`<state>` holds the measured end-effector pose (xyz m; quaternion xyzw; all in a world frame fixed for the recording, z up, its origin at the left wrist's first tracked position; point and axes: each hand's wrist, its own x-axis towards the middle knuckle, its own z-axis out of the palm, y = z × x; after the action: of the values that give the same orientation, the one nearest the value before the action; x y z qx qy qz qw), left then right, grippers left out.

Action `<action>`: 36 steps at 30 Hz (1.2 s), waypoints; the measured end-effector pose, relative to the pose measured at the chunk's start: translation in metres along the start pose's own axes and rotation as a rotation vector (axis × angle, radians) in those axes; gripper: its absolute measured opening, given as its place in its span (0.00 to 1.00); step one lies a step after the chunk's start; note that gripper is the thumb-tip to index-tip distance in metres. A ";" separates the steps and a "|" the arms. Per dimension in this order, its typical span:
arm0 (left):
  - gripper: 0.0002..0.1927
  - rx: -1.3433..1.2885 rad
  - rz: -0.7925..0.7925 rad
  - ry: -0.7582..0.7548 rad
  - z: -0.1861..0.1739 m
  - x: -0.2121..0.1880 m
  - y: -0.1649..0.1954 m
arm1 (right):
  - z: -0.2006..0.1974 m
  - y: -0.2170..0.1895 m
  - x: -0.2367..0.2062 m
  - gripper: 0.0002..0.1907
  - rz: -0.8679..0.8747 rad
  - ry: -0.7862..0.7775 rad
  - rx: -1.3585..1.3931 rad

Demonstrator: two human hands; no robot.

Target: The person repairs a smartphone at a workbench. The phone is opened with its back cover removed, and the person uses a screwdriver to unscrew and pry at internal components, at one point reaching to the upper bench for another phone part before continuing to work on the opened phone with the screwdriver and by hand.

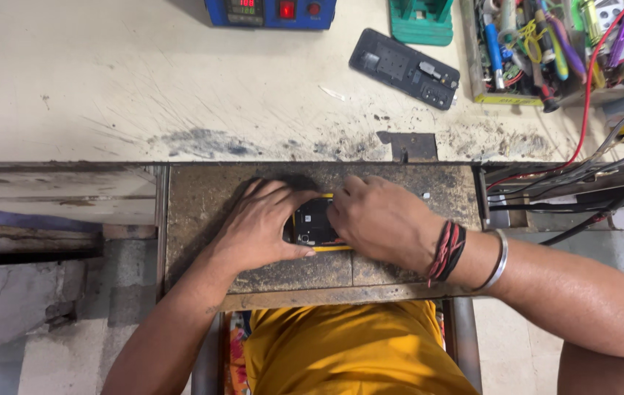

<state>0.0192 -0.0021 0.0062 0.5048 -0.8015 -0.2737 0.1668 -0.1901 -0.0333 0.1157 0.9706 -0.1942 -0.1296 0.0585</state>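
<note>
Left hand (264,230) cupped round left edge of phone (313,223), fingers bent, gripping. Right hand (381,219) covers right side, fingers curled on it. Phone lies open, flat on dark pull-out shelf (202,212) below desk (107,80). Risk: uneven pressure from your fingers may crack board or flick phone off shelf.

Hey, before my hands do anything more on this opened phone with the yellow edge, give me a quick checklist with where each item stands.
1. Opened phone flat on the dark pull-out board: ok.
2. Left hand bracing the phone's left edge: ok.
3. Right hand on its right side, no tool visible in it: cannot tell.
4. Loose screws or parts near the phone: cannot tell, the hands cover most of it.
5. Second opened phone lying apart on the bench: ok.
6. Cables at the right kept off the board: ok.
</note>
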 end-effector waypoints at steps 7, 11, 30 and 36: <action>0.51 0.010 0.022 -0.001 0.005 0.000 -0.006 | -0.001 0.007 -0.001 0.09 -0.044 0.014 -0.018; 0.50 0.007 0.036 0.016 0.008 -0.001 -0.008 | -0.004 0.007 -0.002 0.09 -0.072 0.107 -0.010; 0.44 0.005 0.126 0.080 0.009 -0.003 -0.011 | -0.002 0.005 -0.001 0.06 -0.065 0.070 -0.051; 0.44 -0.020 0.135 0.106 0.007 -0.003 -0.008 | -0.001 0.009 -0.003 0.07 -0.015 0.042 -0.039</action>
<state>0.0227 0.0002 -0.0046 0.4615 -0.8211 -0.2426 0.2323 -0.1960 -0.0401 0.1184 0.9731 -0.1833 -0.1137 0.0806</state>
